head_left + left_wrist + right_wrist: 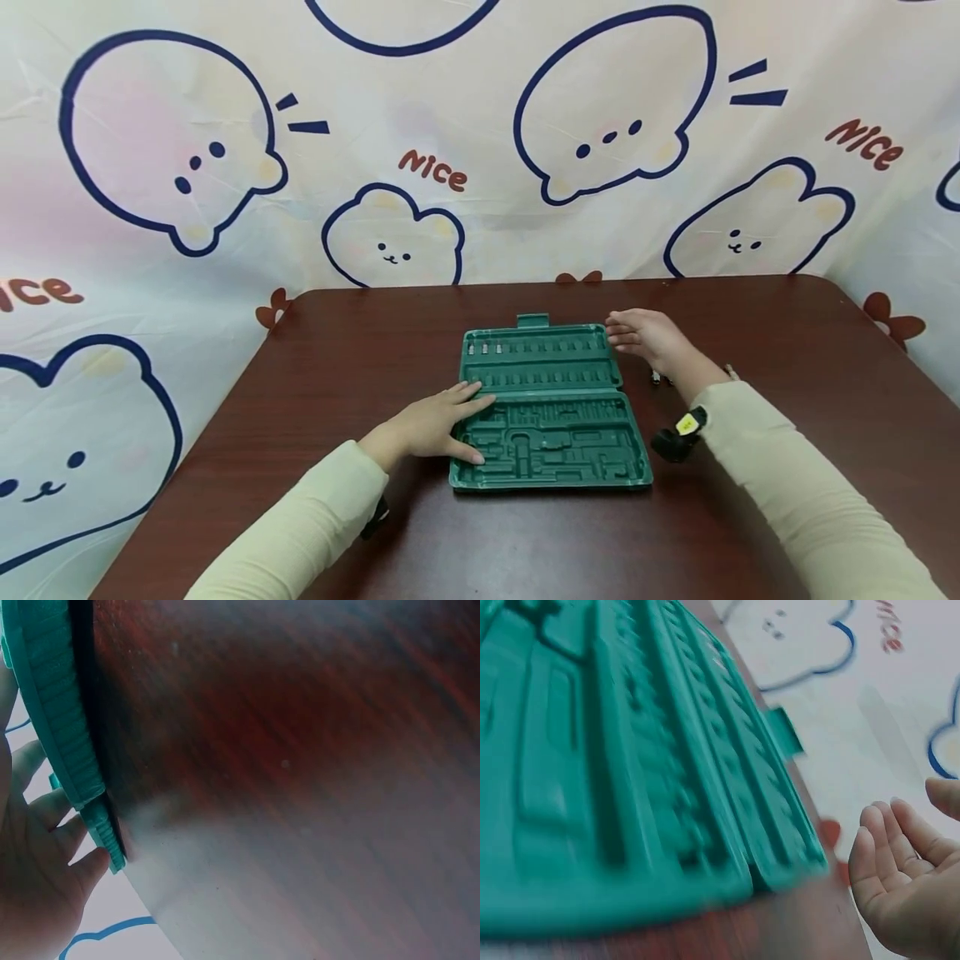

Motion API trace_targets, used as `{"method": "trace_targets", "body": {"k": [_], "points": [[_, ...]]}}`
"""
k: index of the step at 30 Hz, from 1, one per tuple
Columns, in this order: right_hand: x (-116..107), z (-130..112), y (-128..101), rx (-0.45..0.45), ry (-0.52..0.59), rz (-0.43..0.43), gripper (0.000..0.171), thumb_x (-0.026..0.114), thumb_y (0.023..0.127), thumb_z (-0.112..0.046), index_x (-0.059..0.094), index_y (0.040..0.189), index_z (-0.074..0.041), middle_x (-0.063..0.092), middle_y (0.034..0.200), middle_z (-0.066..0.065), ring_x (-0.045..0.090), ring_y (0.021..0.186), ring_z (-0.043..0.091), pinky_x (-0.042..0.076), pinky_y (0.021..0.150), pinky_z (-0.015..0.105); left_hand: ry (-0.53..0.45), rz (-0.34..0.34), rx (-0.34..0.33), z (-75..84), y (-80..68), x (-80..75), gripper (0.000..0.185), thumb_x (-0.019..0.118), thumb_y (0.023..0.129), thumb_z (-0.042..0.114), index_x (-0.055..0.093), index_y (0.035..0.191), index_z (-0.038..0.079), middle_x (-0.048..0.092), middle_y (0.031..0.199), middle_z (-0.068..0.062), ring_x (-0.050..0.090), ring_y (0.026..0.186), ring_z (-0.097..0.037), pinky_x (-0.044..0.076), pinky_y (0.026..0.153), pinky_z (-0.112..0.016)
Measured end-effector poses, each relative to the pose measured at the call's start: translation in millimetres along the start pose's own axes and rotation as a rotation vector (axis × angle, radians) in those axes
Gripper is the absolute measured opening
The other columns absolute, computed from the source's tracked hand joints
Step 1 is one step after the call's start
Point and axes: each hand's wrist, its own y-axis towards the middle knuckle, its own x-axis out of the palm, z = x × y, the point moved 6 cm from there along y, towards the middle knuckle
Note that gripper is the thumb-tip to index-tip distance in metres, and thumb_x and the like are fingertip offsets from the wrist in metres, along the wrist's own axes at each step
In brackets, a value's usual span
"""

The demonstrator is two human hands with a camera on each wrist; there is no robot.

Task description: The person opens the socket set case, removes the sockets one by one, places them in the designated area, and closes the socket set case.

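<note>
Item: green plastic tool tray (551,408), moulded with rows of slots, lay flat on the brown table (787,350), between the two hands.

Left hand (435,425): fingers straight and spread, resting flat on the tray's left edge, holding nothing. In the left wrist view the fingertips (90,870) lay against the tray's rim (56,727).

Right hand (645,333): fingers relaxed and loosely open, gripping nothing, just beside the tray's far right corner; whether it touched the corner could not be told. The right wrist view showed the palm (907,877) open, apart from the tray's edge (780,847).

Small parts: two or three pale bits (483,348) sat in the far slot row, away from the left hand. Dark small pieces (660,379) lay on the table under the right wrist, too small to identify.

Risks, as judged:
- Left hand pressed only one edge; a push could slide or pivot the light tray on the smooth table.
- Tipping the tray could spill the seated bits from their shallow slots.
- The right sleeve (757,442) hung over the loose pieces and might sweep them off.
</note>
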Motion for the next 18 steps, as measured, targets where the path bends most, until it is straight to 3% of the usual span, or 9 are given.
{"method": "trace_targets", "body": {"k": [5,18], "points": [[39,3,19,0.032,-0.046,-0.057,0.044,0.044,0.091,-0.026,0.041,0.119,0.008,0.047,0.11,0.022,0.053,0.09,0.024,0.043,0.08,0.034,0.003,-0.006,0.001,1.5,-0.4,-0.9,0.084,0.054,0.07,0.06,0.021,0.138,0.025,0.012,0.143,-0.003,0.008,0.129,-0.022,0.025,0.095,-0.045],[112,-2,55,-0.011,-0.22,-0.103,0.032,0.049,0.089,-0.021,0.052,0.111,0.002,0.053,0.109,0.018,0.052,0.095,0.026,0.042,0.08,0.035,0.027,-0.009,-0.015,0.6,0.8,-1.8,0.084,0.055,0.068,0.061,0.023,0.138,0.026,0.015,0.143,-0.002,0.013,0.128,-0.023,0.024,0.096,-0.045]]}}
